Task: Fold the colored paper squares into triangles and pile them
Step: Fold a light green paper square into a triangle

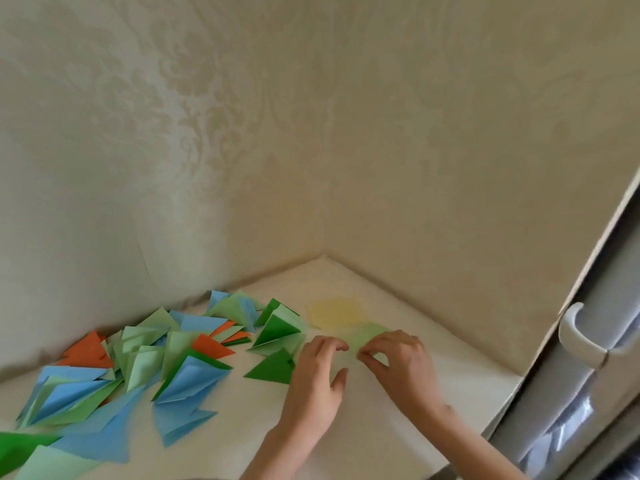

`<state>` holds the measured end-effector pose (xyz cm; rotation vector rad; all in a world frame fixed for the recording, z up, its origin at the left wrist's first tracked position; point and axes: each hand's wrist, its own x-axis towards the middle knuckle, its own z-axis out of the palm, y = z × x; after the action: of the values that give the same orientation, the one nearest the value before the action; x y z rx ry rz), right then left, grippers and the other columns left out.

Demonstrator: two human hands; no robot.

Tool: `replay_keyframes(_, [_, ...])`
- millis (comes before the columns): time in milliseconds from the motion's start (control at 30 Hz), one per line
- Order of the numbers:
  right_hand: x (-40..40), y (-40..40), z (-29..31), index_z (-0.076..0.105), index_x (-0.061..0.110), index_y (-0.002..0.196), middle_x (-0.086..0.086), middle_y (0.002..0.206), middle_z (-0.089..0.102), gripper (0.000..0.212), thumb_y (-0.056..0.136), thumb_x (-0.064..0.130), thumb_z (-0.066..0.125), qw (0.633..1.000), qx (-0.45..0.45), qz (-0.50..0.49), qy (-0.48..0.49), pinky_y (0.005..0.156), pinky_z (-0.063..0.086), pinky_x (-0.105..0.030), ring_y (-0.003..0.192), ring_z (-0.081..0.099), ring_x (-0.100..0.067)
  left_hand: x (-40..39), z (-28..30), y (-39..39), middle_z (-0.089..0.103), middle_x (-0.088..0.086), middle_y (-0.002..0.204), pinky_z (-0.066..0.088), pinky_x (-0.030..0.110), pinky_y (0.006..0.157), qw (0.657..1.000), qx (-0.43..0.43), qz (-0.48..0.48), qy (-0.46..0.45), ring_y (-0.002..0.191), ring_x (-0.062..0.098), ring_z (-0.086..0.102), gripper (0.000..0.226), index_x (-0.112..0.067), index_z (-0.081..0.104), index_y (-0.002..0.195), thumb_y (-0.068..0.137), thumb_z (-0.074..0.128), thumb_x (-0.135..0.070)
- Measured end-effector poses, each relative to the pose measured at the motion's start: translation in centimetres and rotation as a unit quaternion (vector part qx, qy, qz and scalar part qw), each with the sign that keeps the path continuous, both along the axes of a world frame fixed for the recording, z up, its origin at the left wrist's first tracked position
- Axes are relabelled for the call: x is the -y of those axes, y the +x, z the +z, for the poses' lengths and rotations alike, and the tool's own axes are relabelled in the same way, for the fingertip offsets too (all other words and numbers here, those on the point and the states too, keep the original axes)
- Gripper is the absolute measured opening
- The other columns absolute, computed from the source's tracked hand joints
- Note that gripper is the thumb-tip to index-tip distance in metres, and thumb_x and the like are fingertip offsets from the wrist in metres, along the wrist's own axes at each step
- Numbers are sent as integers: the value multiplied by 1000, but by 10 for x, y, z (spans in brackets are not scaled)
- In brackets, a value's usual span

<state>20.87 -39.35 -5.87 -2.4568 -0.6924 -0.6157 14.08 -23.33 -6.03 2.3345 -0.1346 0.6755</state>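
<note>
- Near the table's (398, 403) far corner, a light green square (369, 336) lies between both hands, one o'clock of the left hand (317, 372).
- Right hand (398, 362) pinches its near edge; it is nearer.
- Left fingers curl beside it; contact unclear.
- Folded triangles (145, 362) spread toward nine o'clock.

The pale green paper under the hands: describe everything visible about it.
The pale green paper is a thin, light green sheet lying flat on the white tabletop, near the corner of the walls. It overlaps the near edge of the yellow paper behind it. The right hand pinches its near edge with curled fingertips; the left hand rests at its left side, fingers bent. Motion blur hides whether a crease has been made.
</note>
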Motion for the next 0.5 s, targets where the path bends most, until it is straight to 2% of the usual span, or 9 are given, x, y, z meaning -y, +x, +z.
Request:
replay_keyframes(100, [13,-16,-11,71,35,76,23,78,67,10,72,35,81,1000,-17,-6,-17,68,44,-25,77,61,-5,12,-9,1,54,-11,113,29,4,92,998,-42,-34,-9,108,4,49,35,-21,56,117,85,64,-11])
replay_keyframes(167, [19,-23,-15,71,36,76,23,78,67,9,73,36,79,1000,-24,-9,-18,67,44,-24,76,61,-4,15,-15,1,54,-10,112,32,5,91,997,-63,-51,-10,106,3,50,35,-25,54,118,86,63,-14])
replay_keyframes(233, [22,-27,-19,70,36,76,24,78,66,5,78,40,70,999,-32,-9,-20,67,40,-20,74,59,-3,16,-19,2,54,-11,109,36,10,92,995,-74,-64,-10,103,3,51,32,-27,54,115,86,63,-17])
replay_keyframes(333, [23,-28,-26,69,38,77,25,80,63,21,80,50,52,999,-51,-8,-7,69,30,-12,75,56,-1,14,-21,3,54,-14,105,38,12,91,994,-83,-63,-14,102,1,51,30,-29,55,111,85,64,-18])
replay_keyframes(400, [24,-26,-28,70,38,81,26,84,62,28,80,53,48,997,-80,5,20,72,32,-14,81,55,0,13,-22,4,54,-16,104,37,8,90,994,-86,-63,-17,102,-1,51,28,-30,56,109,84,65,-19])
replay_keyframes(500, [25,-20,-28,72,36,85,26,85,62,33,80,56,47,993,-105,25,40,77,43,-26,85,55,1,11,-23,5,55,-19,101,36,7,88,995,-77,-63,-21,100,-3,51,26,-29,58,106,83,66,-20])
